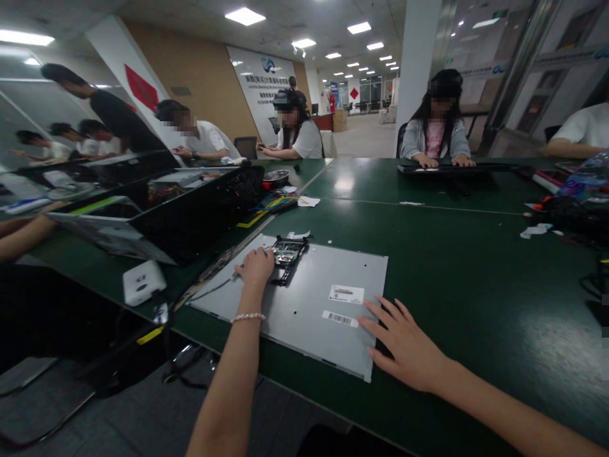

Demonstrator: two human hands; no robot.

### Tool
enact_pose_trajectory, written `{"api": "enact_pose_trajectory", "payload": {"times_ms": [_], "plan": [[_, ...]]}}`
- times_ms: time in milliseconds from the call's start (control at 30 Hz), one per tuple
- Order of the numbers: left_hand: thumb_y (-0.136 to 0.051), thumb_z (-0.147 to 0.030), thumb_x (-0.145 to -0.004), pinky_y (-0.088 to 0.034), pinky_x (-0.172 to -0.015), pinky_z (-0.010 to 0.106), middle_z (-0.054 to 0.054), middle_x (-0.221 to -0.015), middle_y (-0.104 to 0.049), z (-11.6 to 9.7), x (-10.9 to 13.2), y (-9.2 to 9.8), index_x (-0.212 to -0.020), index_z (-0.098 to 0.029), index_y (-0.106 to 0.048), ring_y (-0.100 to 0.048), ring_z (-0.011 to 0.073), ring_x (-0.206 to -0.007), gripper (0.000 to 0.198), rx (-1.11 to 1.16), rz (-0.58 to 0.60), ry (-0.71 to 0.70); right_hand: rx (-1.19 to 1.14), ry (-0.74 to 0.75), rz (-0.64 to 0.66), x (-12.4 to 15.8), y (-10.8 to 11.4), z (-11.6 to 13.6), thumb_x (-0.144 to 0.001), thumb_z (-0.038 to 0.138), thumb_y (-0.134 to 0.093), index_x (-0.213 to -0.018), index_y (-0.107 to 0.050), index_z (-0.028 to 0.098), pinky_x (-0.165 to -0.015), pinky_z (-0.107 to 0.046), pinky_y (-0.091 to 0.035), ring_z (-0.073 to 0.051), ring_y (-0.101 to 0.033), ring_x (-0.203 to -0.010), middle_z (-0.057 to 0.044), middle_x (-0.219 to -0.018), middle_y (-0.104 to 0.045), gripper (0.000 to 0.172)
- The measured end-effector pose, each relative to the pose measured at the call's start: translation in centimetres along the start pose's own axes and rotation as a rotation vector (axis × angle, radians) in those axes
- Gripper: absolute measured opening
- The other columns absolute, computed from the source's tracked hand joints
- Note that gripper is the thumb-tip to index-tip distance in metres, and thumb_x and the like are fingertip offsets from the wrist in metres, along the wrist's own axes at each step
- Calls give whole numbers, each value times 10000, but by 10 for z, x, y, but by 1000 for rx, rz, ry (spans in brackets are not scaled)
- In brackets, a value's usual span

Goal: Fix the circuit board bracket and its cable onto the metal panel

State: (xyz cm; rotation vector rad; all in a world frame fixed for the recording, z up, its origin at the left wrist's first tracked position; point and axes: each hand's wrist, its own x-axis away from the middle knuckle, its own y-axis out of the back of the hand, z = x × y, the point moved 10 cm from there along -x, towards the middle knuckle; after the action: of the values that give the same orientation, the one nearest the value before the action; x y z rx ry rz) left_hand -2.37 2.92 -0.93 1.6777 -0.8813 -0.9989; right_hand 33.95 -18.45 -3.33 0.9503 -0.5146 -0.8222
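A flat grey metal panel [314, 317], like the back of a display, lies on the green table before me, with two white labels [346, 294] on it. Across its far left part sits a black-framed circuit board [288, 254]. My left hand [257, 266] is at the left side of this board, fingers bent and closed; its fingertips are partly hidden, so what they grip is unclear. A thin dark cable [212, 292] runs over the panel toward that hand. My right hand [404, 346] lies with spread fingers at the panel's right edge, fingertips beside the labels, holding nothing.
An opened black computer case [190, 209] stands to the left, with a white box-shaped device [143, 282] near it. Cables [278, 202] and a metal bowl [276, 178] lie beyond. Across the table a person handles a dark flat panel [442, 169]. Clutter [571, 209] sits far right.
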Motion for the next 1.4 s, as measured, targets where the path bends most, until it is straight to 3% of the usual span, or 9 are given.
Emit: {"api": "enact_pose_trajectory", "payload": {"times_ms": [267,367,533,700,800,900,1000,1200,1400], "plan": [[-324,-482,-952,-221,-1038,724,253,-1305,-575,7,1,5,-1226,-125,-601,-513,407,-1223,528,23,-8,18,-16,-12,-7,1,-1,-2,-976,555,-403,-1501,-396,335,-1196,-580,-38,-304,-108,-1513,-37,-1641,-234,570],[-305,-526,-952,-269,-1011,717,265,-1315,-563,25,0,17,-1252,-111,-596,-511,434,-1220,589,21,-52,100,-43,-11,-15,2,-1,0,-972,550,-415,-1494,-411,334,-1198,-574,-33,-307,-118,-1511,-35,-1635,-253,564],[-371,-415,-925,-389,-952,646,294,-1291,-564,63,-2,28,-1258,-66,-590,-536,449,-1187,530,-35,-26,183,-171,-18,-78,3,1,-6,-949,515,-485,-1457,-466,351,-1205,-560,-38,-303,-100,-1515,-4,-1643,-226,534],[-394,-373,-913,-405,-973,581,279,-1276,-584,81,4,28,-1195,-75,-616,-541,424,-1193,466,-92,7,101,-720,-235,-281,8,9,-40,-909,527,-538,-1473,-422,333,-1201,-519,-186,-282,-109,-1516,15,-1670,-64,608],[-386,-369,-918,-411,-971,554,248,-1258,-608,81,10,26,-1158,-106,-628,-550,405,-1186,431,-108,16,56,-1150,-360,-352,14,-1,-53,-884,565,-556,-1524,-311,331,-1212,-517,-140,-268,-108,-1518,-7,-1667,-98,724],[-388,-373,-918,-413,-967,534,234,-1246,-623,77,14,26,-1151,-119,-630,-558,397,-1174,421,-110,6,44,-1471,-294,-401,13,-2,-45,-878,537,-575,-1553,-224,331,-1227,-444,-121,-211,-121,-1517,4,-1651,-193,788],[-392,-378,-915,-401,-981,528,226,-1257,-623,71,16,25,-1134,-128,-633,-557,390,-1176,410,-118,9,44,-1645,-224,-386,11,0,-32,-898,500,-551,-1577,-113,318,-1224,-408,-157,-186,-227,-1492,3,-1636,-249,829],[-405,-386,-898,-425,-952,524,240,-1259,-616,62,22,27,-1146,-127,-644,-563,404,-1160,431,-143,13,30,-1593,-183,-348,13,9,-22,-931,484,-468,-1574,82,326,-1209,-444,-202,-190,-241,-1487,3,-1654,-184,861],[-447,-391,-872,-447,-944,461,198,-1217,-659,65,22,26,-1232,-159,-651,-594,382,-1136,475,-46,16,7,-1479,-203,-341,28,9,-28,-958,532,-338,-1578,75,320,-1195,-471,-228,-199,-251,-1483,-14,-1650,-200,774]]}}
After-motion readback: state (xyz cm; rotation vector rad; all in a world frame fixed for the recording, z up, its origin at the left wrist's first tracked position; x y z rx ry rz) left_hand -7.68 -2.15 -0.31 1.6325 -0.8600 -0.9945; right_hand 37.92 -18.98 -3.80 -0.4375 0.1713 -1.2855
